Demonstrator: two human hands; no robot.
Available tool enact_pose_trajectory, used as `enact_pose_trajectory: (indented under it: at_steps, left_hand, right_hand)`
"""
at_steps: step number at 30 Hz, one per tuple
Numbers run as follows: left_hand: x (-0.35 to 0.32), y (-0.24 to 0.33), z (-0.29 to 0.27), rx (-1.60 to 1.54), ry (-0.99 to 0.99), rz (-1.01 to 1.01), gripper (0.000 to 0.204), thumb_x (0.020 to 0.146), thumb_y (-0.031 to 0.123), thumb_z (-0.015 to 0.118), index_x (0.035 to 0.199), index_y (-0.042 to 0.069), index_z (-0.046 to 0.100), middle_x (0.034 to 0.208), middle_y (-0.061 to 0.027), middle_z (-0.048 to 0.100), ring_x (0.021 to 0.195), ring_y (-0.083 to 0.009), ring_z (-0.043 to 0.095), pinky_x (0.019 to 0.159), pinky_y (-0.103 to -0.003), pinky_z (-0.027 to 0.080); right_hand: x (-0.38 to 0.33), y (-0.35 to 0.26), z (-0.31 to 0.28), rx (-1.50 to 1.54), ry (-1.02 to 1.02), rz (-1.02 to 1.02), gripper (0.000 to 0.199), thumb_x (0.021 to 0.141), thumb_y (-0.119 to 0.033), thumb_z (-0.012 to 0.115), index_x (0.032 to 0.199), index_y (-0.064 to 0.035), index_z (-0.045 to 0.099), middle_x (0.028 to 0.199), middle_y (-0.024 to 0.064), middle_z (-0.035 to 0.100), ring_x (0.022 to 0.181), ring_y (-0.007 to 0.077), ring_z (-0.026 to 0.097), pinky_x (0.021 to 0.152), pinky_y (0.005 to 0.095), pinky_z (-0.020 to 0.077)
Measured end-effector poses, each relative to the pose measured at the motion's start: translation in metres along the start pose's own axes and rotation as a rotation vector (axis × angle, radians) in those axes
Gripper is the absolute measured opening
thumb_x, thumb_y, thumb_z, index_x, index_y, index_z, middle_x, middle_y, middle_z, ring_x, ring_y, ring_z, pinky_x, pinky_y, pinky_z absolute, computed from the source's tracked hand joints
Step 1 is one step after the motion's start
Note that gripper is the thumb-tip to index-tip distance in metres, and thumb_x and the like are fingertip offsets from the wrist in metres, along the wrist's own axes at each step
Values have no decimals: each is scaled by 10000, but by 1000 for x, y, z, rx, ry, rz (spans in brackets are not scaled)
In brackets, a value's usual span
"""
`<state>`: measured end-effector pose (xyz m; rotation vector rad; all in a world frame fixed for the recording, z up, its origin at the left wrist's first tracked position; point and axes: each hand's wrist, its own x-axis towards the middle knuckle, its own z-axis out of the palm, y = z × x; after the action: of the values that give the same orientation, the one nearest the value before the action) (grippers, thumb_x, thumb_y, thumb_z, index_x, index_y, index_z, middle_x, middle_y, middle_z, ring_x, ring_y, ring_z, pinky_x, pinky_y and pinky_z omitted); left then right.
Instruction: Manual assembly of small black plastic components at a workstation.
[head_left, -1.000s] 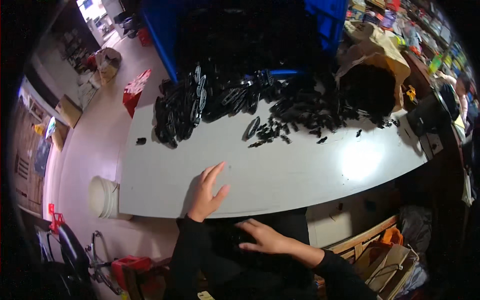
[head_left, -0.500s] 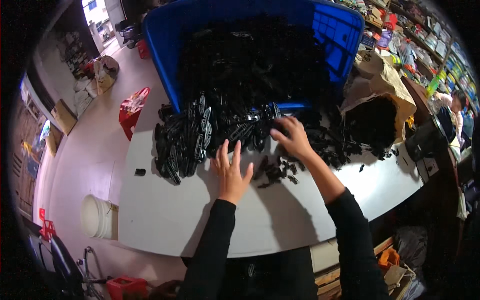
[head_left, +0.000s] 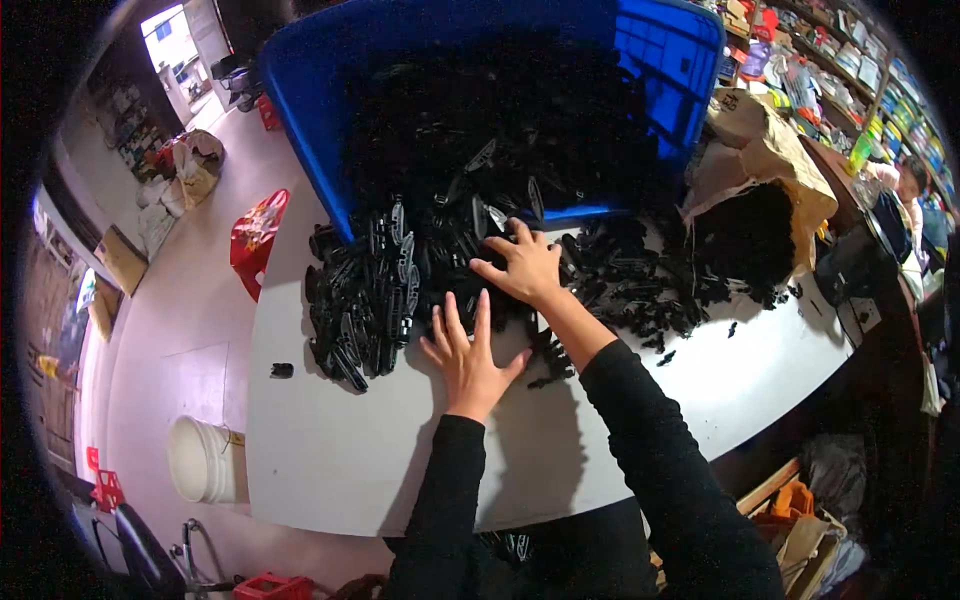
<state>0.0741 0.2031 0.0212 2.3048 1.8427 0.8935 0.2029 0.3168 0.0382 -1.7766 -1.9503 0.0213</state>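
Head view, table: a white table [head_left: 400, 470] runs across the picture, seen from above.
Head view, black parts: a heap of small black plastic parts [head_left: 610, 280] lies along the far half of the table, spilling out of a blue bin [head_left: 660, 60] tipped toward the person.
Head view, stacked parts: on the left, long narrow parts [head_left: 365, 300] sit packed side by side in rows; their long axes mostly run away from the person, toward the bin.
Left hand: the left hand [head_left: 468, 355] lies flat on the table, palm down, fingers spread, fingertips touching the near edge of the heap.
Right hand: the right hand [head_left: 525, 265] rests on top of the heap, fingers spread and bent; whether it grips a part cannot be told.
Loose part: one black piece [head_left: 282, 370] lies alone, well left of the heap.
Surroundings: a brown sack [head_left: 770, 160] of black parts stands on the right; a white bucket [head_left: 205, 460] stands on the floor at left.
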Motion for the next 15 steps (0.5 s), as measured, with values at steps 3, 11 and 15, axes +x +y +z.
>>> enact_pose_trajectory:
  at_steps: [3, 11, 15]
  left_hand:
    - [-2, 1, 0, 13, 34, 23, 972, 598, 398, 762, 1407, 243, 247, 1457, -157, 117, 1317, -404, 133, 954, -677, 162]
    - [0, 4, -2, 57, 20, 47, 893, 686, 605, 616, 1414, 253, 240, 1455, -143, 142, 1324, -387, 134, 963, -675, 127]
    - [2, 4, 3, 42, 19, 79, 877, 670, 654, 593, 1401, 292, 269, 1455, -144, 142, 1319, -405, 137, 941, -702, 130]
  right_hand:
    - [-13, 2, -4, -20, -28, -53, 585, 687, -686, 523, 1089, -278, 639, 1315, 144, 410, 1117, 352, 441, 896, 539, 328]
    - [-4, 115, -59, 263, 371, 303, 402, 813, -405, 577, 1030, -72, 641, 1070, 163, 599, 995, 303, 559, 875, 363, 423]
    - [-3, 151, -30, 432, 44, 414, 593, 796, -533, 566, 1230, -129, 526, 1246, 202, 498, 1181, 309, 456, 978, 367, 352]
